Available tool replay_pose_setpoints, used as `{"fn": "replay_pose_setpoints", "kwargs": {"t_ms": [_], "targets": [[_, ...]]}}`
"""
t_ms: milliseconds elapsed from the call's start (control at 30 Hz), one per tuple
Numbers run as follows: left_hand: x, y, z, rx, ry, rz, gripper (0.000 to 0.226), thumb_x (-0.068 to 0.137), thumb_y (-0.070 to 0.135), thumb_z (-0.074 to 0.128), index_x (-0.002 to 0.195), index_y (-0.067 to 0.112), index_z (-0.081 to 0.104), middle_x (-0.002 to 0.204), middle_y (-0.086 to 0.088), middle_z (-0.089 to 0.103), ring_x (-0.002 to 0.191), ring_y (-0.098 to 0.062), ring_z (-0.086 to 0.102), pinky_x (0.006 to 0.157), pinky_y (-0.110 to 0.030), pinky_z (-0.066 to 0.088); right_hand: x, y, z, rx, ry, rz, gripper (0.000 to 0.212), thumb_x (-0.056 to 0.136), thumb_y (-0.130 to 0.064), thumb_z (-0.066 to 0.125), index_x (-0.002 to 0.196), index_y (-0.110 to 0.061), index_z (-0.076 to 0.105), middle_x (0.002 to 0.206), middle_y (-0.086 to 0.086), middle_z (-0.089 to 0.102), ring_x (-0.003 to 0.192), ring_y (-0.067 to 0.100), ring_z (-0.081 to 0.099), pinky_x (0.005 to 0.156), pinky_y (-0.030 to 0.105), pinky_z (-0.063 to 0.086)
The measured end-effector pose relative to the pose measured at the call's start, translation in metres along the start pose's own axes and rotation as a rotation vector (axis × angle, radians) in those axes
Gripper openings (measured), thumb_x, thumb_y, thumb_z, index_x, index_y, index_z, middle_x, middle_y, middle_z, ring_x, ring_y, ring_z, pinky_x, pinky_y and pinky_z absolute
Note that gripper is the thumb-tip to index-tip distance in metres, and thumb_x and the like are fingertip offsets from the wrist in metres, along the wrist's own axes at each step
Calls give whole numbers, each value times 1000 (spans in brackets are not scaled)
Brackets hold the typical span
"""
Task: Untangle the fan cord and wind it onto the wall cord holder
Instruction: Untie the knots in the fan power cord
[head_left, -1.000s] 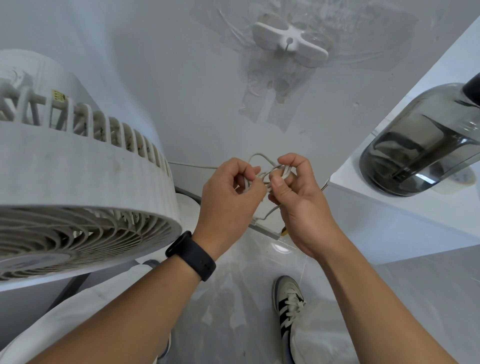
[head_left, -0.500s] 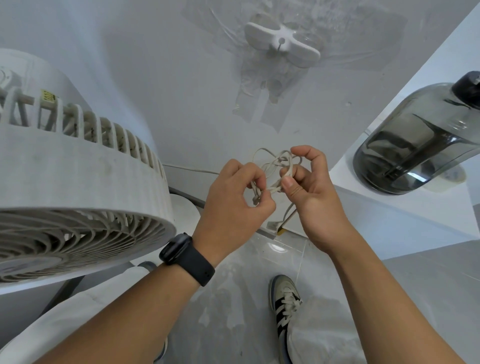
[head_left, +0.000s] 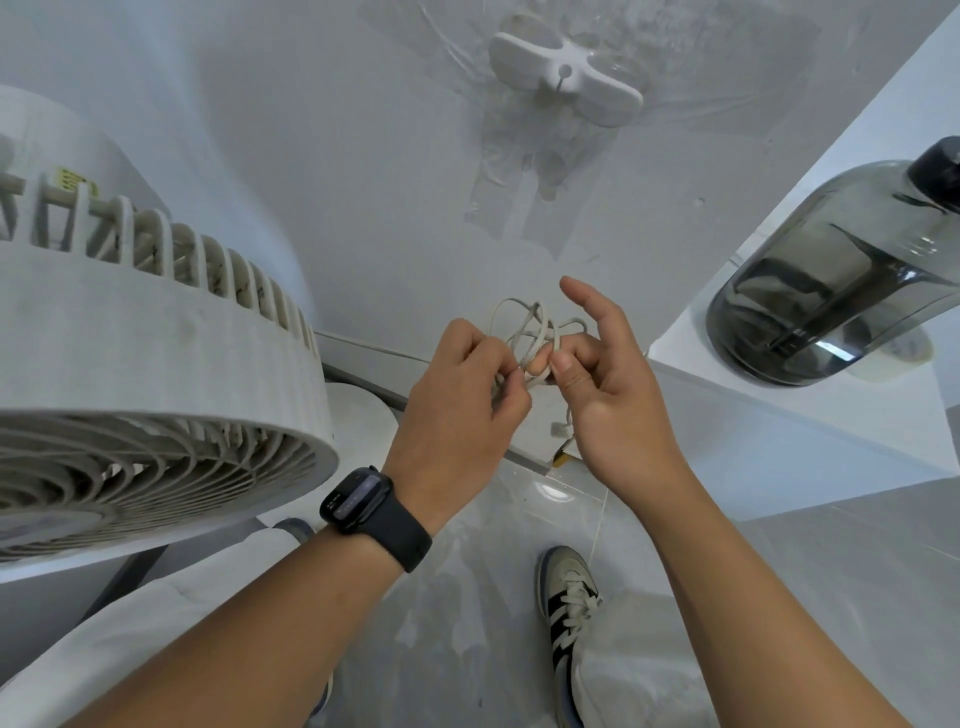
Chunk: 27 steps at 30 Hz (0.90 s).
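A tangle of pale fan cord (head_left: 530, 332) hangs between my two hands in front of the wall. My left hand (head_left: 457, 395), with a black watch on its wrist, pinches strands of the tangle with thumb and fingertips. My right hand (head_left: 608, 384) pinches the cord between thumb and a curled finger, while its index finger sticks up straight. The plug end (head_left: 560, 430) dangles below the hands. A strand runs left toward the white fan (head_left: 130, 364). The white wall cord holder (head_left: 566, 78) sits high on the wall, bare of cord.
A dark translucent water jug (head_left: 841, 291) lies on a white ledge (head_left: 779, 405) at the right. The fan's round base (head_left: 358, 415) stands beside my left hand. Below are a grey tiled floor (head_left: 831, 571), my striped shoe (head_left: 569, 587) and white trouser legs.
The tangle has loosened into wider loops. My right hand has opened its index finger upward and my left hand has shifted its pinch. The plug end now hangs lower.
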<state>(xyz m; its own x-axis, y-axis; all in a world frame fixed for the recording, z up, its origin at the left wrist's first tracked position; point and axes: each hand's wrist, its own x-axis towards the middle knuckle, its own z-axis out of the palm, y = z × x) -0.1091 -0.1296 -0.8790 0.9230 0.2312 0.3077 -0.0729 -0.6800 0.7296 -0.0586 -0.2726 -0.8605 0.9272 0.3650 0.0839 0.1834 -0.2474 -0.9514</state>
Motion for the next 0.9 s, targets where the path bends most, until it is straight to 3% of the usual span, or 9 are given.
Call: {"fn": "replay_pose_setpoints", "kwargs": {"t_ms": [100, 200, 300, 400, 533, 633, 733, 833, 900], "targets": [[1, 0, -1, -63, -82, -19, 12, 100, 22, 58, 97, 13, 65, 101, 5, 47, 83, -11, 51, 69, -19, 45, 0, -2, 0, 32, 12, 26, 62, 106, -12, 53, 155, -42, 31, 88, 12, 69, 94, 31, 67, 106, 36, 50], [1, -2, -2, -56, -149, -32, 11, 100, 26, 59, 99, 17, 65, 102, 8, 47, 83, -11, 53, 67, -24, 49, -1, -3, 1, 28, 17, 60, 67, 106, -11, 51, 158, -44, 24, 88, -2, 73, 93, 23, 70, 94, 22, 54], [-1, -2, -1, -14, -165, -16, 10, 102, 24, 59, 99, 16, 65, 102, 7, 46, 78, -11, 54, 66, -21, 48, -4, -5, 1, -1, 23, 74, 70, 104, -8, 50, 159, -42, 22, 89, -4, 73, 93, 14, 71, 84, 13, 51], [-2, 2, 1, 6, -119, 13, 10, 104, 21, 52, 101, 14, 58, 106, 5, 42, 76, -11, 52, 64, -22, 46, -2, -6, 2, -11, 52, 68, 66, 104, -8, 50, 157, -38, 26, 89, -4, 74, 88, 9, 69, 89, 16, 51], [-6, 4, 7, -72, -50, -107, 12, 102, 6, 46, 97, 16, 49, 105, 4, 38, 76, -14, 49, 62, -33, 48, -2, -13, 10, 6, 112, 46, 61, 95, -7, 57, 148, -32, 39, 80, 4, 70, 87, 12, 69, 95, 13, 45], [-6, 6, 8, -173, -23, -176, 18, 101, -1, 42, 95, 15, 47, 102, 3, 38, 79, -4, 47, 66, -18, 45, -3, -15, 13, -4, 155, 46, 56, 92, -7, 60, 138, -36, 46, 78, 11, 68, 86, 21, 68, 102, 27, 49], [-4, 7, 6, -284, -7, -252, 20, 106, 3, 39, 96, 16, 49, 102, 2, 40, 77, 6, 45, 71, -7, 40, -1, -12, 11, -10, 163, 68, 52, 92, -8, 60, 133, -38, 48, 76, 12, 65, 83, 19, 68, 95, 33, 53], [-2, 3, 6, -428, 2, -365, 24, 110, 12, 38, 95, 26, 51, 104, 1, 44, 71, 5, 45, 68, -9, 39, 3, -9, 7, 67, 145, 147, 48, 94, -6, 58, 132, -33, 52, 75, 14, 66, 85, 30, 68, 77, 17, 51], [-1, 1, 8, -538, 8, -438, 27, 111, 15, 38, 92, 29, 53, 105, -1, 47, 72, 1, 46, 70, -14, 40, 5, -6, 5, 111, 119, 194, 46, 96, -3, 56, 132, -31, 54, 70, 7, 65, 91, 34, 67, 74, 9, 50]]}}
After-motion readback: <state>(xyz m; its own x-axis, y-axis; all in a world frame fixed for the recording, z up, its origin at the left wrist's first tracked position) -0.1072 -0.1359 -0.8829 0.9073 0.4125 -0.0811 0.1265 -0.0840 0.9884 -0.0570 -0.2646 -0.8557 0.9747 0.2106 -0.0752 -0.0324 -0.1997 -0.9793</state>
